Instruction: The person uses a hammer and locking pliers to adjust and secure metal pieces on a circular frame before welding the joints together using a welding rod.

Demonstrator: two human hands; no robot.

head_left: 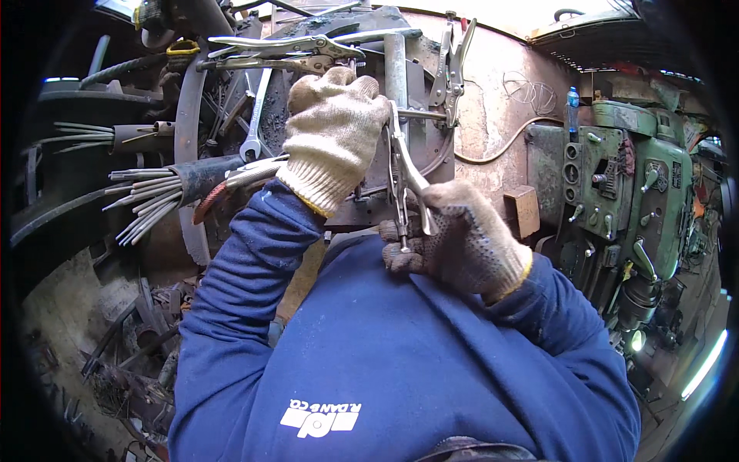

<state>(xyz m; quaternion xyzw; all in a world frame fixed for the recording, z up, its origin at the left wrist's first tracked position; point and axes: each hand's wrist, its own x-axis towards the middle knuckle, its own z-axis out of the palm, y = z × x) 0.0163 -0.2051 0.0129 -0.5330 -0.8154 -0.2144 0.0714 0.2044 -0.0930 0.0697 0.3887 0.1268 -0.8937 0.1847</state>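
My right hand [473, 239], in a knitted glove with dotted grip, is wrapped round the handles of a pair of locking pliers [414, 179]. The pliers point away from me, their jaws beside my left hand [335, 123]. That hand, in a cream knitted glove, has curled fingers on the work at the bench; whatever lies inside them is hidden. Just beyond it, a second pair of locking pliers [269, 61] lies sideways, its jaw end near my fingers. An upright-looking grey metal bar [395, 65] runs just right of my left hand. A third pair of locking pliers [454, 69] sits further right.
Left of my left forearm, welding rods [150, 202] stick out of a dark tube [206, 177]. An open-end wrench [252, 138] lies nearby. At the right stands a green machine [604, 181] with levers, a water bottle [572, 112] on it. A wooden block [523, 210] is closer.
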